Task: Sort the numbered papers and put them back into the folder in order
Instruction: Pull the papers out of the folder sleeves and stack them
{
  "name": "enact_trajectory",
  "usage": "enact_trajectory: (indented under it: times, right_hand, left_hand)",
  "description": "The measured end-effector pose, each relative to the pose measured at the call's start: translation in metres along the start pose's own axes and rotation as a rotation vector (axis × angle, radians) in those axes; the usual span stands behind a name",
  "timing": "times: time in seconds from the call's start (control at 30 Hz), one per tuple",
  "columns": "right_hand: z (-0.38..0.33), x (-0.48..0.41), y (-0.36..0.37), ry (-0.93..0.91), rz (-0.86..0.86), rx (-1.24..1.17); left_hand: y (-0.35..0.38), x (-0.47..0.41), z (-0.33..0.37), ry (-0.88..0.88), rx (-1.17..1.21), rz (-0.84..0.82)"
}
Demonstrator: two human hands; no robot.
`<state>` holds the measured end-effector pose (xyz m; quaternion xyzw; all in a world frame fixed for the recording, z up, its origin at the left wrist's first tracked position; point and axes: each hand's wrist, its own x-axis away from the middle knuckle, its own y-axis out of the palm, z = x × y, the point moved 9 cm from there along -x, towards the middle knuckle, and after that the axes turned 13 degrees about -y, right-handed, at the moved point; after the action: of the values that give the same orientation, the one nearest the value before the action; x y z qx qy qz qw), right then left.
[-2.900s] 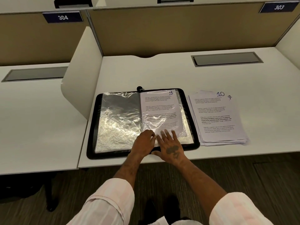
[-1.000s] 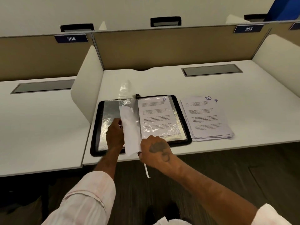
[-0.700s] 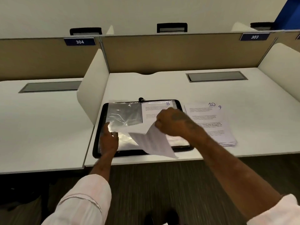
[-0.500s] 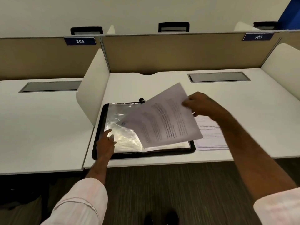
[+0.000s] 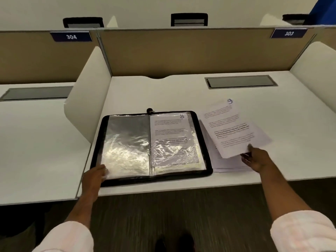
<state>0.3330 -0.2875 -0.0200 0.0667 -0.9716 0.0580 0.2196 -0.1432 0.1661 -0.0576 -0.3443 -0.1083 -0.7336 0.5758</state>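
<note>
Unloading, I reckoned: right hand (image 5: 256, 159) pinched white printed sheet 9 (image 5: 231, 128) over the loose pile (image 5: 223, 164); left hand (image 5: 93, 176), fingers flat, held down the black zip folder (image 5: 98, 142) at its near-left corner. Sheet 8 (image 5: 171, 128) wanted sliding out next.

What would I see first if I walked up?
A black folder lies open on the desk, its shiny plastic sleeves glaring, a sheet marked 8 in the right one. Right of it, the grip of the right hand holds the sheet marked 9 tilted over the paper stack.
</note>
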Motion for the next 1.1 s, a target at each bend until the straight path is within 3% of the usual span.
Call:
enact_trajectory:
  times: [0.23, 0.5, 0.57, 0.67, 0.8, 0.87, 0.97, 1.1]
  right_hand:
    - [0.054, 0.000, -0.004, 0.136, 0.104, -0.068]
    - [0.068, 0.007, -0.028, 0.157, 0.356, 0.230]
    - [0.052, 0.026, -0.014, 0.066, 0.379, 0.357]
    - [0.014, 0.063, 0.053, -0.336, 0.181, 0.646]
    - [0.018, 0.121, 0.164, -0.762, -0.336, 0.967]
    - [0.043, 0.138, 0.198, -0.787, -0.521, 1.204]
    - [0.084, 0.146, 0.209, -0.588, -0.637, 1.462]
    - [0.105, 0.149, 0.212, -0.521, -0.661, 1.550]
  left_hand:
    - [0.002, 0.003, 0.011, 0.055, -0.252, 0.154]
    - [0.014, 0.012, 0.024, 0.133, -0.487, 0.267]
    - [0.018, 0.013, 0.028, 0.174, -0.514, 0.318]
    - [0.053, 0.029, 0.048, 0.399, -0.685, 0.354]
    - [0.137, 0.054, 0.056, 0.643, -0.873, 0.092]
    - [0.178, 0.069, 0.046, 0.719, -0.959, -0.105]
    - [0.223, 0.089, 0.024, 0.741, -1.114, -0.324]
    - [0.242, 0.094, 0.004, 0.768, -1.254, -0.347]
